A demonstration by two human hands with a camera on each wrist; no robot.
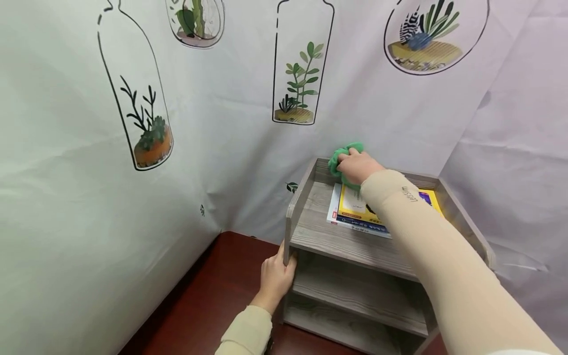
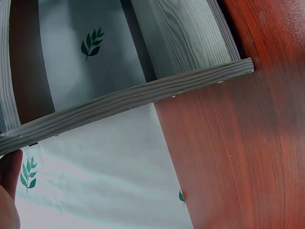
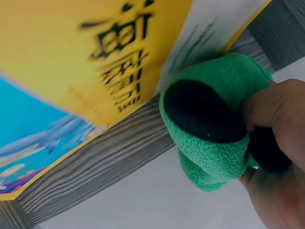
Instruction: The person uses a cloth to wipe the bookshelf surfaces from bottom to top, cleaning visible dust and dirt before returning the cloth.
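My right hand [image 1: 358, 166] holds a bunched green cloth [image 1: 336, 162] at the back left corner of a grey wood-grain shelf unit [image 1: 306, 222]. In the right wrist view, fingers and thumb pinch the cloth [image 3: 214, 157], its folds dark in shadow, against the back board beside a yellow book [image 3: 57, 43]. Lower down, my left hand [image 1: 276, 278] grips the front edge of the unit's left side panel, thumb on the inner side. Only a bit of that hand [image 2: 9, 179] shows in the left wrist view, at the panel's edge.
A small stack of books [image 1: 355, 217] lies on the top board, partly covered by my right forearm. Lower shelves [image 1: 355, 291] sit beneath. The unit stands on a red-brown wooden surface [image 1: 191, 296], with white printed sheeting [image 1: 230, 148] behind and to the sides.
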